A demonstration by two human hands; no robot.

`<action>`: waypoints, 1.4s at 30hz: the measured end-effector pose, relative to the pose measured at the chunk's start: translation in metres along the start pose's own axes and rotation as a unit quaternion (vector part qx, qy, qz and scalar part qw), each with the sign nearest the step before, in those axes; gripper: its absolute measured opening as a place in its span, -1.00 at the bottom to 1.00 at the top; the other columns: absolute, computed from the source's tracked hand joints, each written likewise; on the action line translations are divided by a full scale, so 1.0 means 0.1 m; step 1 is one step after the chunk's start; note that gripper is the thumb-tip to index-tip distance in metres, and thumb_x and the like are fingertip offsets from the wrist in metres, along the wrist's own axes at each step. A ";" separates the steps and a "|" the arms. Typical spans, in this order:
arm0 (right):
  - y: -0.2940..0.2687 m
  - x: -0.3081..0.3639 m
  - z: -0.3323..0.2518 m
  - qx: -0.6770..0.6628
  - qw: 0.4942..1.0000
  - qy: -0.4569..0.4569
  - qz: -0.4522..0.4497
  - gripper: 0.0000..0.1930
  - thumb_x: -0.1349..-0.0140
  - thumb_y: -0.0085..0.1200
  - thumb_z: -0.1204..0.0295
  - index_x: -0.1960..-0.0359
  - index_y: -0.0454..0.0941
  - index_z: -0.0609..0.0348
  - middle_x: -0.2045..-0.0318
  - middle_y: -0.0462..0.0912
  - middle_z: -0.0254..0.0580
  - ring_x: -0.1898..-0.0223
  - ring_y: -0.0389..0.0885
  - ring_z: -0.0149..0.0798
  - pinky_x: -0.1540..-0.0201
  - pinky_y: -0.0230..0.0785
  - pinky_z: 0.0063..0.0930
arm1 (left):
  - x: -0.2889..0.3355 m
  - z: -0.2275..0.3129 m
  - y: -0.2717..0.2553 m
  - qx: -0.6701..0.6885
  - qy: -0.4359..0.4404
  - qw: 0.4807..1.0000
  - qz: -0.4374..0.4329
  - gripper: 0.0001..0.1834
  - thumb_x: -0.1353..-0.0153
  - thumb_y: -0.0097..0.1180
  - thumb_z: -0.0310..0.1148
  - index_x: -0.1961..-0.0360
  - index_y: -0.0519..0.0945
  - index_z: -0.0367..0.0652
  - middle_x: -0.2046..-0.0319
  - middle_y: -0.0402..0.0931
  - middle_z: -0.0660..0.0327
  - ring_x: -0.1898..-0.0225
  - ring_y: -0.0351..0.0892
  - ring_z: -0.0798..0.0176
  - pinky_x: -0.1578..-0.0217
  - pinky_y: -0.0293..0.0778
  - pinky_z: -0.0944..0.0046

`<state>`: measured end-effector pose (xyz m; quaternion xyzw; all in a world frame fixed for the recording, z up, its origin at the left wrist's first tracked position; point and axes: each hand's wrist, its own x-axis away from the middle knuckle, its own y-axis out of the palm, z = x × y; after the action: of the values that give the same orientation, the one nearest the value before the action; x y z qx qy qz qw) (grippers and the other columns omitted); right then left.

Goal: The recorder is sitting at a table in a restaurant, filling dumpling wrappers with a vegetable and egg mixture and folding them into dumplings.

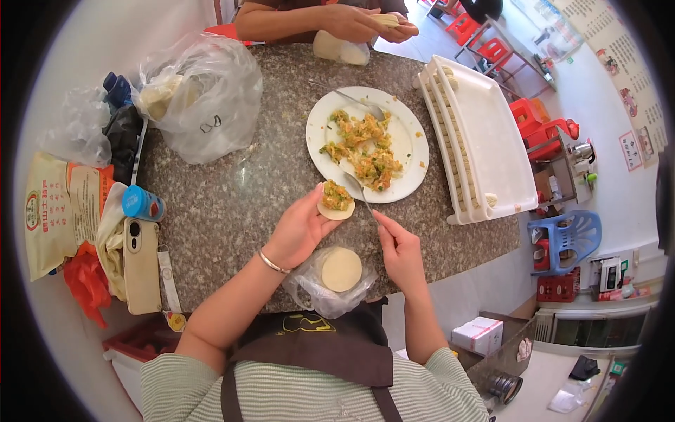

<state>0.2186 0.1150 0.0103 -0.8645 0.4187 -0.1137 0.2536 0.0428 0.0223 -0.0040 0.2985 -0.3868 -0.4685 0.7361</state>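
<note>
On the fingers of my left hand (301, 224) lies a round dumpling wrapper (336, 212), with a mound of chopped orange and green filling (337, 196) on it. My right hand (398, 247) grips the handle of a metal spoon (360, 190), whose bowl end is by the wrapper and the plate's near rim. Just beyond, a white oval plate (415, 179) carries more of the same filling and a second spoon (373, 109) at its far side. Close to my body, a stack of round wrappers (342, 269) sits in a clear plastic bag (302, 288).
Stacked white trays (496, 151) with rows of dumplings stand at the table's right. A large plastic bag (211, 105) of dough lies at the far left, near a phone (142, 260) and a blue-lidded can (144, 204). Across the table, another person's hands (373, 24) hold wrappers.
</note>
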 end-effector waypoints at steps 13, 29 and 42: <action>-0.12 0.17 -0.14 0.012 0.995 -0.083 -0.057 -0.70 -0.18 0.04 0.60 0.03 0.57 0.19 0.54 0.55 -0.21 0.57 0.38 -0.50 0.48 0.27 -0.60 | 0.04 0.12 0.03 -0.035 0.013 0.999 0.018 -0.54 -0.40 -0.24 -0.11 -0.05 0.38 -0.30 0.00 0.47 0.08 -0.02 0.50 0.24 -0.03 0.46 0.19; 0.02 -0.26 -0.09 0.003 0.999 -0.032 0.004 -0.72 -0.21 0.02 0.53 0.04 0.55 0.23 0.57 0.55 -0.14 0.58 0.42 -0.44 0.46 0.30 -0.53 | 0.00 0.12 -0.08 0.030 0.153 0.978 0.140 -0.60 -0.37 -0.14 -0.17 -0.08 0.32 -0.24 -0.03 0.42 0.12 -0.08 0.44 0.15 -0.10 0.39 0.15; 0.06 -0.01 -0.15 -0.065 0.995 0.016 -0.068 -0.70 -0.22 0.00 0.58 0.01 0.54 0.23 0.55 0.53 -0.25 0.53 0.40 -0.53 0.41 0.32 -0.61 | -0.02 0.09 -0.03 0.055 0.065 0.993 0.076 -0.52 -0.40 -0.26 -0.11 -0.10 0.33 -0.32 -0.04 0.42 0.06 -0.06 0.46 0.16 -0.09 0.42 0.21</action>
<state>0.2079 0.1077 0.0199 -0.9037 0.3697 -0.1166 0.1818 0.0331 0.0221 -0.0016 0.3380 -0.3845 -0.3691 0.7757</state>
